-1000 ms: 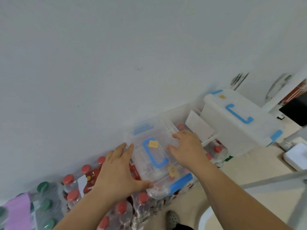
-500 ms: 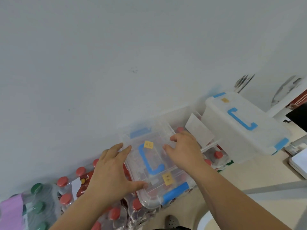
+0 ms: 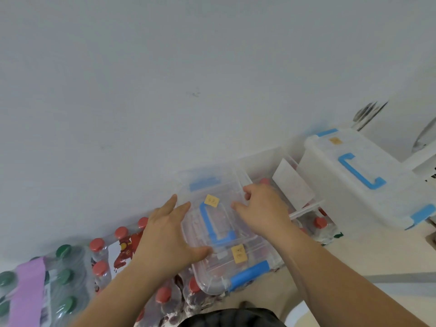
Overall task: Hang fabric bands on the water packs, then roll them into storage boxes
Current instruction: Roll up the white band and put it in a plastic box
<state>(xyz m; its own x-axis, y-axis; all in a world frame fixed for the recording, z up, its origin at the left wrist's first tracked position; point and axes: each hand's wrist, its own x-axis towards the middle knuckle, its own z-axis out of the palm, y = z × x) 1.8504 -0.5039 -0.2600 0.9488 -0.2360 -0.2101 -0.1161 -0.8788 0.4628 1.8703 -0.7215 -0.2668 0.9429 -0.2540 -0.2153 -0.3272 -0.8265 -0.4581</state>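
You are gripping the clear storage box (image 3: 226, 234) at both sides: your left hand (image 3: 165, 241) is wrapping its left edge with the thumb pressing on the lid, and your right hand (image 3: 262, 213) is curling its fingers over the far right edge. Beneath the box, red-capped water packs (image 3: 165, 296) are lying. Left of your left hand, a purple fabric band (image 3: 28, 293) is draping over a green-capped pack (image 3: 63, 279); right of your right hand, a white storage box (image 3: 368, 185) is standing.
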